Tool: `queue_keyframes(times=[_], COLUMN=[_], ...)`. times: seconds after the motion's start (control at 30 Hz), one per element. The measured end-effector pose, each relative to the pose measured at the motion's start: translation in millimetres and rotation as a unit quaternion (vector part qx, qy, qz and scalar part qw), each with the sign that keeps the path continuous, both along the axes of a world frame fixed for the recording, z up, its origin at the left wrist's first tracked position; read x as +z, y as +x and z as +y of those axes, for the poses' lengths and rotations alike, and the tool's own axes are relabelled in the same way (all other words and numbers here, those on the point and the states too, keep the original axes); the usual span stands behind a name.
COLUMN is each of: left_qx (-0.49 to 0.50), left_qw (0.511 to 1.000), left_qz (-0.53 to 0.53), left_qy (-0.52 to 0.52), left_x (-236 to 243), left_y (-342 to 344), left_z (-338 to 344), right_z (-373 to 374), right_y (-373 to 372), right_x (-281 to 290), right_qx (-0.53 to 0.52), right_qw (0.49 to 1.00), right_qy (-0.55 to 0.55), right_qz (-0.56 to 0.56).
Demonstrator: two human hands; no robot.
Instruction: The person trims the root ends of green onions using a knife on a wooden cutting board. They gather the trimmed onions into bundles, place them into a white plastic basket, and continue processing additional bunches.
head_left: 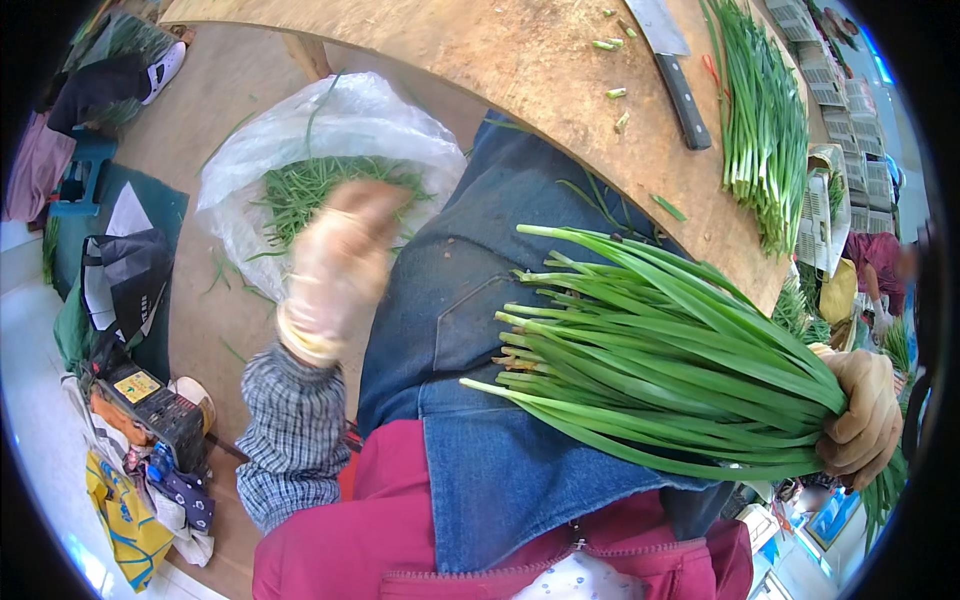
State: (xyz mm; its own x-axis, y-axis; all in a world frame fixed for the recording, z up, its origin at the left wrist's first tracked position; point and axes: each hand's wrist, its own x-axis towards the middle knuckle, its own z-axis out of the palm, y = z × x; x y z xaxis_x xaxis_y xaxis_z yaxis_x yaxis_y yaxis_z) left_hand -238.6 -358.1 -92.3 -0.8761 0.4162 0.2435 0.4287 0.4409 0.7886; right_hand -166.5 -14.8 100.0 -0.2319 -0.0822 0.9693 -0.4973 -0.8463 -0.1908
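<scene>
My right hand [862, 418], in a tan glove, is closed round the leafy end of a loose bunch of garlic chives [680, 370]. The bunch lies across my lap, its pale cut ends fanned toward the left. My left hand [345, 245], in a pale glove, hovers over a clear plastic bag [245, 185] on the floor and is smeared by motion, so its fingers do not show. Inside the bag lies a heap of green trimmings [295, 190]. Blue denim [480, 270] covers my lap.
A wooden table [480, 50] curves across the top. On it lie a black-handled cleaver [680, 95], scattered chive bits [615, 93] and a red-tied chive bundle [755, 130]. Bags [125, 280] and a blue stool [88, 172] stand left. Another person [880, 265] is at far right.
</scene>
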Motion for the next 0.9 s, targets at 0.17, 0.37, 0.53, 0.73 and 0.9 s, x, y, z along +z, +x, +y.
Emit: queue_keyframes(times=[0.17, 0.37, 0.53, 0.73, 0.9], left_qx=[-0.195, -0.108, 0.046, -0.235, -0.278], left_qw=[0.975, 0.989, 0.968, 0.967, 0.946], left_qz=[-0.106, -0.008, 0.204, -0.086, -0.126], left_qy=[0.029, 0.096, -0.140, 0.039, 0.110], left_x=[19.2, -9.4, 3.2, 37.7, 24.8], left_y=[18.6, 16.1, -1.4, 56.7, 36.8], left_z=[63.1, 50.1, 0.8, 49.8, 70.3], right_z=[-8.3, -1.1, 13.3, 15.9, 23.5], right_y=[-4.7, 2.0, 7.8, 6.7, 7.0], right_x=[0.8, -1.0, -4.1, -13.0, -10.9], right_qx=[0.015, -0.013, -0.051, -0.047, -0.047], right_qw=[1.000, 1.000, 0.998, 0.997, 0.997], right_qy=[-0.003, -0.012, -0.001, 0.022, 0.051], right_qz=[-0.004, -0.006, -0.026, -0.059, -0.044])
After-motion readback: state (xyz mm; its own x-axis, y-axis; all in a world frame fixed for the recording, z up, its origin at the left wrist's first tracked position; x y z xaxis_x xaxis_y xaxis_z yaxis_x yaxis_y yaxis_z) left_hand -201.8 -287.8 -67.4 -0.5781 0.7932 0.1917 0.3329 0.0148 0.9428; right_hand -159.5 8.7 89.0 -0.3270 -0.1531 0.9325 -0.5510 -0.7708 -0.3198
